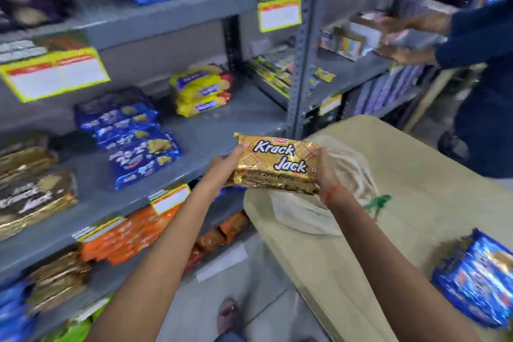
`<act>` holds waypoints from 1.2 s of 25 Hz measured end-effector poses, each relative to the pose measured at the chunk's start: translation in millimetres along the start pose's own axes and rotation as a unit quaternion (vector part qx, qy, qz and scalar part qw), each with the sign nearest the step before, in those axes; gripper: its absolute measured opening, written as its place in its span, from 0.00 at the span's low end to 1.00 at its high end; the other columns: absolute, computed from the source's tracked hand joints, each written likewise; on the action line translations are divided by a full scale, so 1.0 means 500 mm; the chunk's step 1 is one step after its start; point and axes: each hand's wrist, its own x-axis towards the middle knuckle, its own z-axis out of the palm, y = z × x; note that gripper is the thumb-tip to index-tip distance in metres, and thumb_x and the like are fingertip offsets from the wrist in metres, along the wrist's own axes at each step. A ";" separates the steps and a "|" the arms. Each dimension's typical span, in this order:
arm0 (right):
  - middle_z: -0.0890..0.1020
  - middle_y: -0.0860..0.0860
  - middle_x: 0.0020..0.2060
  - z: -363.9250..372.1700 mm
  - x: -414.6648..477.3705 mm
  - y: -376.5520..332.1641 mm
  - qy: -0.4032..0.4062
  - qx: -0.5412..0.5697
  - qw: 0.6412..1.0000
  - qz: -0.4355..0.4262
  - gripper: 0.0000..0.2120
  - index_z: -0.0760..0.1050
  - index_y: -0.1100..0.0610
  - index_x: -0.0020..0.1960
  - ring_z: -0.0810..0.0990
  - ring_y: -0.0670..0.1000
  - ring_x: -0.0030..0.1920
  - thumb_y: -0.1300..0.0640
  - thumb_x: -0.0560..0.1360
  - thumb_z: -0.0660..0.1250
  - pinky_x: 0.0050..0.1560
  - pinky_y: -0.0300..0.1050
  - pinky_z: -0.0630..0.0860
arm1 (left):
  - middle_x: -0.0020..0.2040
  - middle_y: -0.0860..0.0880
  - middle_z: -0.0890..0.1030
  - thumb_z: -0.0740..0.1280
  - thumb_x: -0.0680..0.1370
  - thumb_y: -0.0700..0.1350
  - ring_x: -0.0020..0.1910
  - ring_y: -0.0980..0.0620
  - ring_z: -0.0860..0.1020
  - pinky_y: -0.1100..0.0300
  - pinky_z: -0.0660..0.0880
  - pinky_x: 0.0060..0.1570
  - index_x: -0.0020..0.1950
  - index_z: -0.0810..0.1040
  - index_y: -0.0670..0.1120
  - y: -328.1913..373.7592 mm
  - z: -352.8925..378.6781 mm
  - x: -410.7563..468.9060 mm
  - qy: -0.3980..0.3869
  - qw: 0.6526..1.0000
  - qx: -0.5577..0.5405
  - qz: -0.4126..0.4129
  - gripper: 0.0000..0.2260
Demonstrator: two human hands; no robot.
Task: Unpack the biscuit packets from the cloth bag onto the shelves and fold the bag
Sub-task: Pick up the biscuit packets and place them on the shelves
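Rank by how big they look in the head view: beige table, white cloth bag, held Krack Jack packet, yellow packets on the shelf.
1. beige table
2. white cloth bag, partly hidden
3. Krack Jack packet
4. yellow packets, though farther away, so unsure

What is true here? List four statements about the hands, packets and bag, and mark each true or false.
1. The left hand and right hand both hold the gold Krack Jack packets. True.
2. The cloth bag lies on a shelf. False: it lies on the beige table.
3. Some blue packets lie on that table at lower right. True.
4. The yellow packets are on the table. False: they sit on the grey shelf.
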 end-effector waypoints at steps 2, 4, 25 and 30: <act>0.87 0.53 0.40 0.087 0.009 -0.004 -0.038 -0.010 0.999 0.002 0.21 0.80 0.56 0.52 0.86 0.53 0.40 0.44 0.78 0.53 0.41 0.46 0.84 | 0.61 0.45 0.81 0.67 0.70 0.64 0.61 0.46 0.78 0.48 0.73 0.65 0.59 0.77 0.44 0.003 -0.082 -0.002 0.056 0.998 0.001 -0.005 0.27; 0.84 0.58 0.54 0.191 0.012 -0.003 -0.068 -0.056 0.996 0.000 0.25 0.78 0.60 0.59 0.82 0.59 0.56 0.44 0.78 0.54 0.59 0.58 0.78 | 0.59 0.42 0.81 0.64 0.65 0.69 0.59 0.43 0.79 0.47 0.74 0.63 0.59 0.77 0.41 0.006 -0.181 -0.005 0.099 0.995 -0.013 -0.029 0.36; 0.75 0.59 0.67 0.979 -0.131 0.207 -0.340 -0.292 0.894 0.025 0.32 0.68 0.62 0.70 0.75 0.59 0.66 0.39 0.77 0.58 0.68 0.58 0.71 | 0.76 0.41 0.62 0.56 0.79 0.62 0.74 0.40 0.64 0.48 0.63 0.72 0.76 0.59 0.39 -0.135 -0.906 -0.035 0.417 0.899 -0.060 -0.115 0.34; 0.75 0.58 0.68 1.011 -0.136 0.254 -0.341 -0.330 0.879 0.034 0.32 0.68 0.60 0.70 0.74 0.58 0.68 0.37 0.77 0.55 0.70 0.56 0.69 | 0.76 0.41 0.63 0.57 0.78 0.62 0.73 0.41 0.64 0.50 0.63 0.69 0.75 0.59 0.39 -0.178 -0.927 -0.027 0.418 0.895 -0.071 -0.137 0.34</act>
